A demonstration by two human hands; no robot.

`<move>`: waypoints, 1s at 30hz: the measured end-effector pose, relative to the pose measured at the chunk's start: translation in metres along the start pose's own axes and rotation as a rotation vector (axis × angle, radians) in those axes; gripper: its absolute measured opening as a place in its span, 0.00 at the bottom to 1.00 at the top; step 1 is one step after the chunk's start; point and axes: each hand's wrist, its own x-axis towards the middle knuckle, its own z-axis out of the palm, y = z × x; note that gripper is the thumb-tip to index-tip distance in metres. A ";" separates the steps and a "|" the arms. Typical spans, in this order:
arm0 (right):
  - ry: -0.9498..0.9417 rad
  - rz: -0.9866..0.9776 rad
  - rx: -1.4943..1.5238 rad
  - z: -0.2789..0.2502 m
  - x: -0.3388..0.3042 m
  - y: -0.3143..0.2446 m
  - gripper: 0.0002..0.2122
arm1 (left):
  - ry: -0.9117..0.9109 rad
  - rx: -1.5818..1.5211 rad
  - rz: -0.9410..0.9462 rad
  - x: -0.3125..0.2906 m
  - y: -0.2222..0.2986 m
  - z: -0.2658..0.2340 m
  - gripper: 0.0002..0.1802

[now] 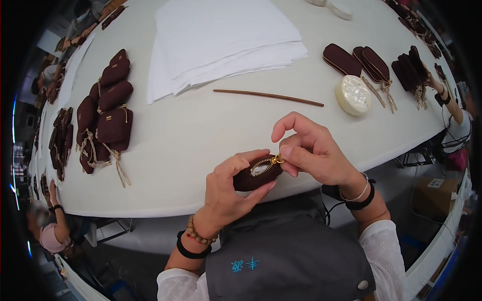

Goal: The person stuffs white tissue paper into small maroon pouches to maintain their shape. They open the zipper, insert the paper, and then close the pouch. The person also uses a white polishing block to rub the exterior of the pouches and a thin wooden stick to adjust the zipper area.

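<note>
The left hand [223,180] clasps a maroon pouch [243,181] over the table's [165,195] near edge; the right hand [316,155] pinches its gold ring [278,159]. Zip [263,173] gaping, something white [259,169] inside, this one looks unfinished.

On the table [196,140], seen from the held pouch [249,183], a pouch pile [115,126] lies at ten o'clock, a stick [268,94] at twelve with the paper stack [226,42] beyond it, and a roll [354,95] at two, just before other pouches [342,59].

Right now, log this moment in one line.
left fingers: gripping maroon pouch; right fingers: holding gold zipper pull; zipper: open; brown stick: on white table
</note>
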 end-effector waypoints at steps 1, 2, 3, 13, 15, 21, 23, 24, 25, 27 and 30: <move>0.001 0.010 0.008 0.002 0.000 -0.001 0.06 | 0.012 -0.003 0.006 0.000 0.000 -0.002 0.29; -0.006 0.008 0.020 0.002 0.000 0.001 0.06 | 0.024 -0.007 0.012 0.001 0.001 -0.004 0.31; -0.012 0.003 0.033 0.003 0.000 0.006 0.06 | 0.026 -0.013 -0.010 0.003 0.004 -0.007 0.30; -0.061 -0.339 -1.022 0.038 -0.003 -0.014 0.12 | -0.199 0.367 -0.001 0.013 0.009 0.010 0.23; -0.080 -0.334 -0.971 0.040 -0.003 -0.006 0.13 | -0.183 0.269 -0.028 0.013 0.007 0.007 0.23; 0.083 -0.187 -0.412 0.009 -0.006 -0.007 0.15 | 0.037 0.007 -0.208 0.011 0.002 -0.012 0.27; 0.234 -0.082 -0.290 -0.009 -0.008 -0.011 0.15 | 0.228 -0.345 -0.428 0.009 0.005 -0.021 0.26; 0.289 -0.040 -0.254 -0.017 -0.009 -0.008 0.16 | 0.276 -0.406 -0.500 0.007 0.002 -0.027 0.25; 0.274 -0.008 -0.243 -0.018 -0.009 -0.002 0.17 | 0.325 -0.524 -0.571 0.006 0.001 -0.033 0.24; 0.239 0.062 -0.219 -0.016 -0.008 0.012 0.19 | 0.387 -0.680 -0.661 0.002 -0.002 -0.036 0.24; 0.012 0.196 -0.233 0.009 -0.003 0.020 0.25 | 0.417 -0.754 -0.710 -0.002 -0.005 -0.031 0.25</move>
